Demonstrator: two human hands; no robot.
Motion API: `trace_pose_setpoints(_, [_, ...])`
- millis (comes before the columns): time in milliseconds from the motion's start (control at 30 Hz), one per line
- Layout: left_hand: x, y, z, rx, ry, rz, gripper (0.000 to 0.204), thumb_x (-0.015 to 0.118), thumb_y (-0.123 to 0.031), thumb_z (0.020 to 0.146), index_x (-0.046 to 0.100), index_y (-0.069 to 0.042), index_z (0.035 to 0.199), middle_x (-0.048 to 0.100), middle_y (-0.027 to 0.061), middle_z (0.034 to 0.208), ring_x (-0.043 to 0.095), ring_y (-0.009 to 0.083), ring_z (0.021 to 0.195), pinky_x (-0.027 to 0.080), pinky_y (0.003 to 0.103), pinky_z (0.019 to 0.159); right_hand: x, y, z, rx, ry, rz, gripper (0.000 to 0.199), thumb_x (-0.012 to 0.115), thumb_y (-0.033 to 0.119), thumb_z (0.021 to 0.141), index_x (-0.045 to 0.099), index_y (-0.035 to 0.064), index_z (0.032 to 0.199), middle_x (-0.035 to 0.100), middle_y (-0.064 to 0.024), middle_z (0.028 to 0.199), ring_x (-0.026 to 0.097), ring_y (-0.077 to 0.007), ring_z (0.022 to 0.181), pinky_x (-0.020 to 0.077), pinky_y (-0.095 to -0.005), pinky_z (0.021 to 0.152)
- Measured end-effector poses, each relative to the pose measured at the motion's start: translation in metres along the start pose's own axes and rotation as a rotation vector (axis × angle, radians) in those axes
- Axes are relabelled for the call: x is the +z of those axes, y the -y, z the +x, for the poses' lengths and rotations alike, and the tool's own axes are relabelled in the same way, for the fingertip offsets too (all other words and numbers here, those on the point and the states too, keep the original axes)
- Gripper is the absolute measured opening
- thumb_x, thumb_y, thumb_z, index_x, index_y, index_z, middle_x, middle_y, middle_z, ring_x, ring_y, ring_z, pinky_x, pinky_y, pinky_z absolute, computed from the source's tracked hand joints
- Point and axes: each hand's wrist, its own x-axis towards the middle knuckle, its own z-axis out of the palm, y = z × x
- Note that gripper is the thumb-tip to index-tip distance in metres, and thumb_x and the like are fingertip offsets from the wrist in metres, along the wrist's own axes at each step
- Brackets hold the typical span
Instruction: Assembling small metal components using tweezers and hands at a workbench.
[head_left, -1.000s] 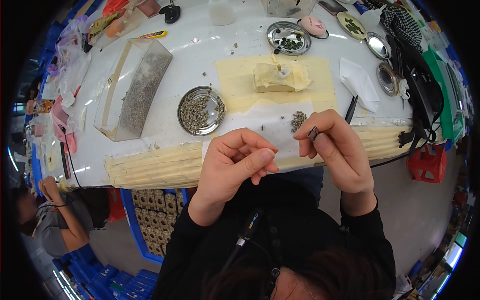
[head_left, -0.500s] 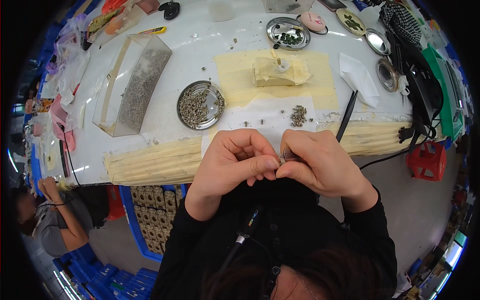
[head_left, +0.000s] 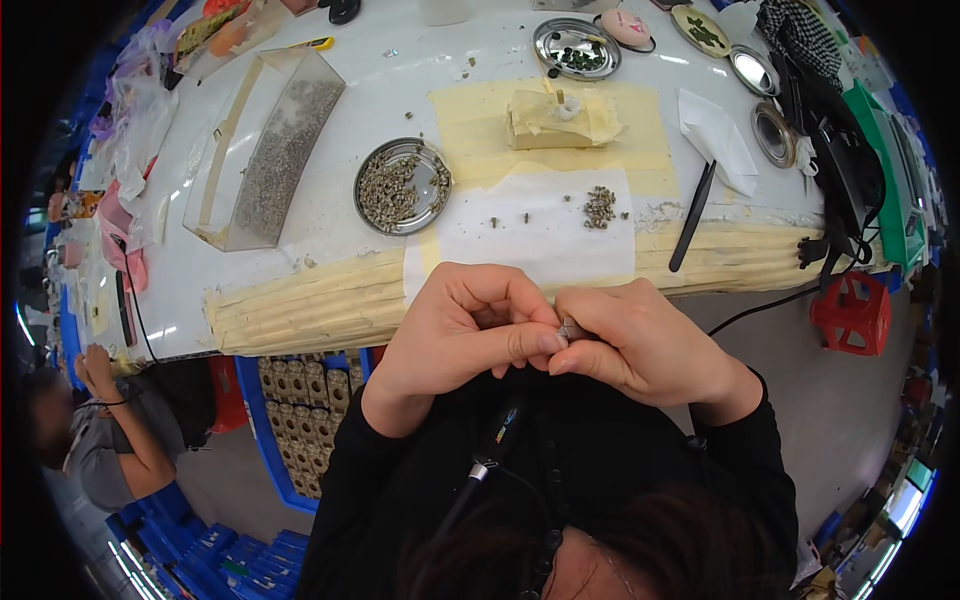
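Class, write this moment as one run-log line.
right hand: grip closed on small metal piece | left hand: fingertips at it, contact unclear | ahead: white sheet, loose small parts, black tweezers

Parts on paper, dish left of it, tweezers right

We see little of the metal piece, mostly hidden between the left hand and right hand; we find the grains too small to identify; the top edge crops a white container.
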Motion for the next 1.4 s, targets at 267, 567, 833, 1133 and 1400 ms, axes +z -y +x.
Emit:
trace_pose_setpoints(267, [-0.001,0.025,-0.034,-0.052,-0.072,0.03,0.011,0.071,-0.011,0.084,0.065,-0.001,0.083,0.067,0.0043,0.072,0.061,0.0052,0.062,0.042,0.015,0.048,0.039,-0.019,-0.007,-0.01,0.079,0.214,0.03,0.056,0.03,0.095,0.056,0.001,0.091,0.064,-0.0131,0.076,0.062,-0.0316,0.068,0.0457,-0.034,0.06])
trace_pose_setpoints(567, [-0.007,0.041,-0.048,-0.043,-0.097,0.042,0.011,0.072,-0.012,0.084,0.066,-0.002,0.082,0.067,0.004,0.072,0.061,0.0046,0.061,0.042,0.015,0.047,0.058,-0.031,-0.007,-0.015,0.116,0.274,0.031,0.055,0.03,0.095,0.056,-0.0009,0.091,0.065,-0.0138,0.077,0.063,-0.028,0.066,0.0456,-0.0328,0.058])
trace_pose_setpoints(833, [-0.009,0.037,-0.048,-0.055,-0.081,0.067,0.01,0.073,-0.01,0.082,0.067,-0.002,0.08,0.067,0.0042,0.07,0.061,0.0048,0.06,0.041,0.015,0.047,0.062,-0.033,-0.007,-0.03,0.115,0.274,0.031,0.055,0.031,0.095,0.056,0.0,0.091,0.063,-0.0139,0.075,0.061,-0.0285,0.064,0.0444,-0.033,0.057])
trace_pose_setpoints(1133, [-0.01,0.035,-0.046,-0.087,-0.073,0.051,0.009,0.073,-0.01,0.081,0.067,-0.003,0.08,0.067,0.004,0.07,0.061,0.0045,0.06,0.041,0.015,0.047,0.062,-0.036,-0.007,-0.029,0.117,0.257,0.033,0.055,0.033,0.095,0.057,0.0008,0.09,0.058,-0.0153,0.07,0.057,-0.0303,0.061,0.0432,-0.0341,0.056])
trace_pose_setpoints(1400, [-0.012,0.033,-0.044,-0.126,-0.039,0.021,0.008,0.073,-0.009,0.081,0.068,-0.003,0.081,0.068,0.0037,0.07,0.062,0.0044,0.061,0.041,0.015,0.046,0.061,-0.036,-0.006,-0.045,0.125,0.278,0.03,0.055,0.031,0.095,0.061,0.0014,0.094,0.065,-0.0125,0.079,0.063,-0.0276,0.07,0.0467,-0.0318,0.062])
